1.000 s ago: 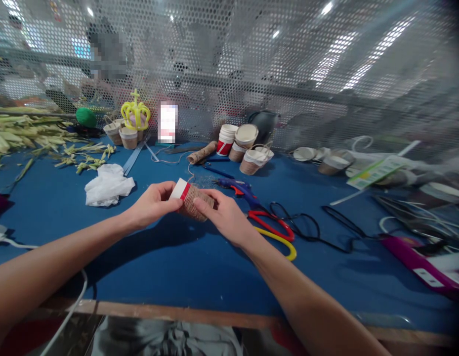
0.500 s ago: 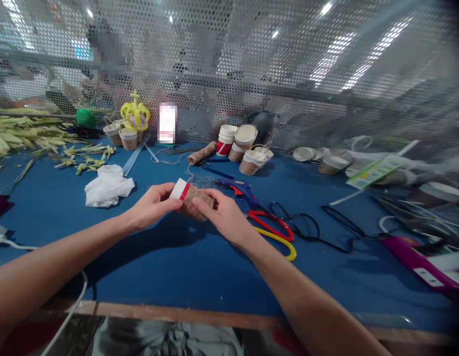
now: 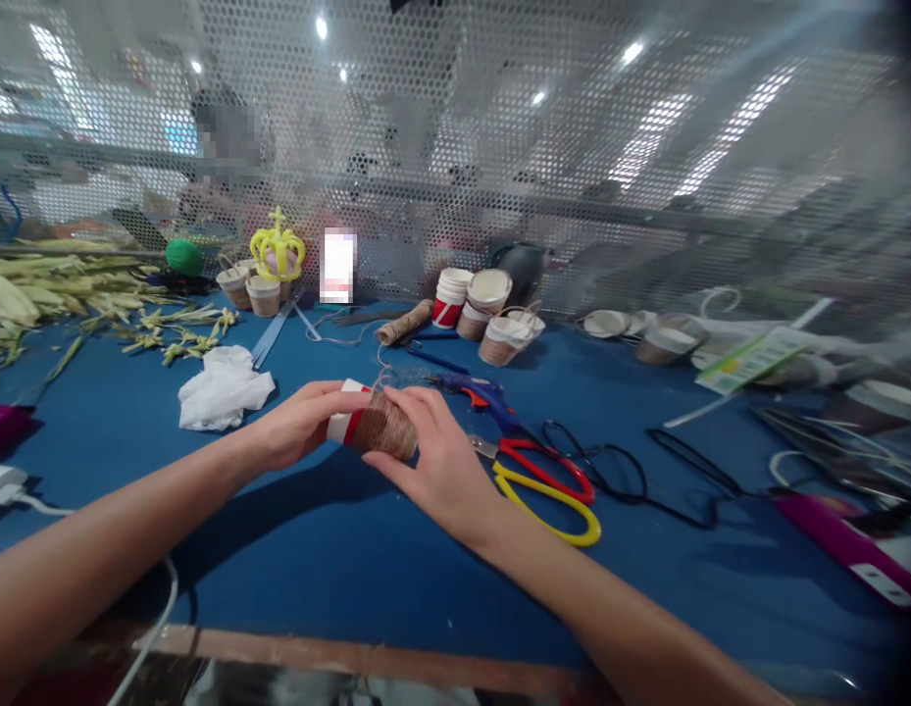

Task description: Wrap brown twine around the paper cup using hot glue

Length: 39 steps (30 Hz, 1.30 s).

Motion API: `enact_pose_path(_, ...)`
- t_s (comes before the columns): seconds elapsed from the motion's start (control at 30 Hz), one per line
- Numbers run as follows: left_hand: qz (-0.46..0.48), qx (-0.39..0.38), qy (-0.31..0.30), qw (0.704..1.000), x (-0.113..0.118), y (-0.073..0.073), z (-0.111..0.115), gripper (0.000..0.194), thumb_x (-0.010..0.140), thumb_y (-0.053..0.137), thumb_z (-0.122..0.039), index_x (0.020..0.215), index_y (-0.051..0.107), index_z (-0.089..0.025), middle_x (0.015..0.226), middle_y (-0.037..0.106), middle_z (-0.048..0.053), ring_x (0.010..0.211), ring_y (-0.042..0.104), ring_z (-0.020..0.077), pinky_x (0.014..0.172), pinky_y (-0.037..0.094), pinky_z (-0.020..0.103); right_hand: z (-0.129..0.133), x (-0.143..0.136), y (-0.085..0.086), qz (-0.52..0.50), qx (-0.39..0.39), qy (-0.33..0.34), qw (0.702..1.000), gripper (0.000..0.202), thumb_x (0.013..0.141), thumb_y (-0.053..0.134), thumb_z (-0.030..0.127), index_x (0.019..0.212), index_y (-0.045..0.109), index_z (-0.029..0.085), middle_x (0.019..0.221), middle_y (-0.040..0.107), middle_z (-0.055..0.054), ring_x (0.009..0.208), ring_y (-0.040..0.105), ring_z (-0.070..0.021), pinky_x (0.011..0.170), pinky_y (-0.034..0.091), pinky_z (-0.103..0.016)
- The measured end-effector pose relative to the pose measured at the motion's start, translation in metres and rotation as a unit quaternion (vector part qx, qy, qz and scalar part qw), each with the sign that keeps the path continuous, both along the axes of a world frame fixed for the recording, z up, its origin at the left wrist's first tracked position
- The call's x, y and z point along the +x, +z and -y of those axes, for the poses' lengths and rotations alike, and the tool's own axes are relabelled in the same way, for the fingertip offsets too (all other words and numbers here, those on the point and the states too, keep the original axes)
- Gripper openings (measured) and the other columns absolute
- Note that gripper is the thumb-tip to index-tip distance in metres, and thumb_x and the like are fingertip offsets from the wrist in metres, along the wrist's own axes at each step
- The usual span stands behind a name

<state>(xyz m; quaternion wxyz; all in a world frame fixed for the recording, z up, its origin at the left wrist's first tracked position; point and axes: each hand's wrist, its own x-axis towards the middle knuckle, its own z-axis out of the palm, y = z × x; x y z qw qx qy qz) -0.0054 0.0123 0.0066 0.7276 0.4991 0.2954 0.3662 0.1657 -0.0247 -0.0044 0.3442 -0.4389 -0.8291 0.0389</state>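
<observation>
A small white and red paper cup [image 3: 385,426], partly wound with brown twine, lies on its side between my hands above the blue table. My left hand [image 3: 302,424] grips its white end. Fingers and thumb of my right hand [image 3: 434,453] close round the twine-wrapped part. A thin strand runs from the cup up to the twine roll [image 3: 405,323]. Just right of my right hand lie a blue glue gun [image 3: 479,394] and scissors with red and yellow handles [image 3: 547,505].
Wrapped cups [image 3: 503,339] and a white cup stack [image 3: 450,294] stand behind. White cloth [image 3: 224,388], dried husks [image 3: 73,284] and a yellow crown [image 3: 278,250] are at left. A black cable [image 3: 617,461] and purple power strip [image 3: 852,549] lie right. Perforated metal screen [image 3: 426,127] behind.
The cup has turned in my hands, and my right fingers now reach over its top with the thumb below. My left fingers have shifted over the white end. The view has tilted slightly upward.
</observation>
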Motion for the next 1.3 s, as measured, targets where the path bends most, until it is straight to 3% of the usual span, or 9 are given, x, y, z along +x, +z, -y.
enact_pose_path(0.27, -0.042, -0.063, 0.001, 0.997, 0.01, -0.002, 0.003, 0.028, 0.067, 0.064, -0.037, 0.073, 0.063, -0.01, 0.063, 0.059, 0.002, 0.057, 0.051, 0.0101, 0.055, 0.036, 0.021, 0.012, 0.003, -0.01, 0.104, 0.077, -0.001, 0.992, 0.052, 0.074, 0.058, 0.033, 0.119, 0.044, 0.012, 0.104, 0.047, -0.016, 0.097, 0.044, -0.0279, 0.083, 0.041, -0.044)
enact_pose_path(0.43, -0.061, 0.023, 0.039, 0.997, 0.013, -0.01, 0.007, 0.037, 0.073, 0.055, -0.045, 0.071, 0.062, -0.009, 0.06, 0.057, 0.0, 0.055, 0.046, 0.0089, 0.055, 0.033, 0.021, 0.009, 0.009, -0.003, -0.034, -0.036, 0.043, 0.998, 0.047, 0.079, 0.046, 0.047, 0.111, 0.048, 0.012, 0.105, 0.051, -0.014, 0.1, 0.047, -0.023, 0.087, 0.039, -0.039)
enact_pose_path(0.53, -0.103, 0.085, 0.03, 0.991, 0.014, -0.012, 0.012, 0.042, 0.075, 0.049, -0.049, 0.065, 0.06, -0.01, 0.055, 0.053, -0.002, 0.052, 0.041, 0.0083, 0.054, 0.031, 0.021, 0.003, 0.008, 0.008, -0.118, -0.132, 0.031, 0.984, 0.037, 0.088, 0.03, 0.042, 0.1, 0.054, 0.016, 0.1, 0.057, -0.009, 0.097, 0.052, -0.0178, 0.086, 0.04, -0.033)
enact_pose_path(0.73, -0.159, 0.142, -0.013, 0.977, 0.013, -0.016, 0.015, 0.044, 0.074, 0.047, -0.051, 0.062, 0.056, -0.01, 0.053, 0.044, -0.003, 0.051, 0.035, 0.0076, 0.05, 0.029, 0.02, -0.008, -0.004, 0.025, -0.198, -0.249, 0.057, 0.946, 0.05, 0.087, 0.023, 0.05, 0.093, 0.059, 0.016, 0.097, 0.063, -0.007, 0.094, 0.056, -0.0159, 0.087, 0.04, -0.032)
enact_pose_path(0.83, -0.184, 0.162, -0.006, 0.969, 0.012, -0.018, 0.012, 0.04, 0.072, 0.051, -0.047, 0.054, 0.051, -0.011, 0.05, 0.038, -0.004, 0.048, 0.031, 0.0064, 0.046, 0.025, 0.02, -0.013, 0.005, 0.035, -0.239, -0.255, 0.063, 0.935, 0.049, 0.085, 0.027, 0.052, 0.094, 0.058, 0.016, 0.099, 0.063, -0.007, 0.094, 0.057, -0.0159, 0.085, 0.043, -0.032)
enact_pose_path(0.93, -0.211, 0.165, 0.006, 0.963, 0.014, -0.014, 0.008, 0.04, 0.072, 0.05, -0.044, 0.047, 0.045, -0.012, 0.047, 0.035, -0.005, 0.046, 0.028, 0.0058, 0.045, 0.023, 0.02, -0.014, 0.025, 0.042, -0.261, -0.215, 0.004, 0.941, 0.041, 0.083, 0.036, 0.05, 0.093, 0.058, 0.016, 0.095, 0.063, -0.007, 0.089, 0.059, -0.0161, 0.081, 0.045, -0.032)
enact_pose_path(1.07, -0.243, 0.155, -0.017, 0.957, 0.022, -0.004, 0.001, 0.034, 0.07, 0.051, -0.039, 0.05, 0.051, -0.011, 0.047, 0.039, -0.005, 0.047, 0.032, 0.0065, 0.046, 0.025, 0.02, -0.008, 0.041, 0.034, -0.205, -0.24, -0.041, 0.948, 0.031, 0.078, 0.049, 0.042, 0.093, 0.057, 0.015, 0.092, 0.064, -0.008, 0.085, 0.06, -0.0177, 0.078, 0.047, -0.034)
enact_pose_path(1.2, -0.225, 0.097, 0.01, 0.969, 0.028, -0.002, -0.002, 0.03, 0.069, 0.052, -0.037, 0.057, 0.058, -0.01, 0.048, 0.045, -0.004, 0.047, 0.036, 0.0071, 0.047, 0.029, 0.02, 0.0, 0.034, 0.016, -0.094, -0.303, -0.027, 0.948, 0.049, 0.069, 0.062, 0.034, 0.111, 0.05, 0.013, 0.11, 0.057, -0.013, 0.095, 0.056, -0.0211, 0.079, 0.047, -0.036)
enact_pose_path(1.3, -0.19, 0.05, 0.028, 0.98, 0.027, -0.008, -0.002, 0.029, 0.068, 0.054, -0.037, 0.063, 0.062, -0.009, 0.051, 0.052, -0.002, 0.048, 0.041, 0.008, 0.05, 0.032, 0.02, 0.002, 0.025, 0.005, -0.061, -0.291, -0.013, 0.955, 0.047, 0.069, 0.061, 0.028, 0.112, 0.049, 0.012, 0.11, 0.056, -0.012, 0.098, 0.054, -0.0215, 0.08, 0.046, -0.037)
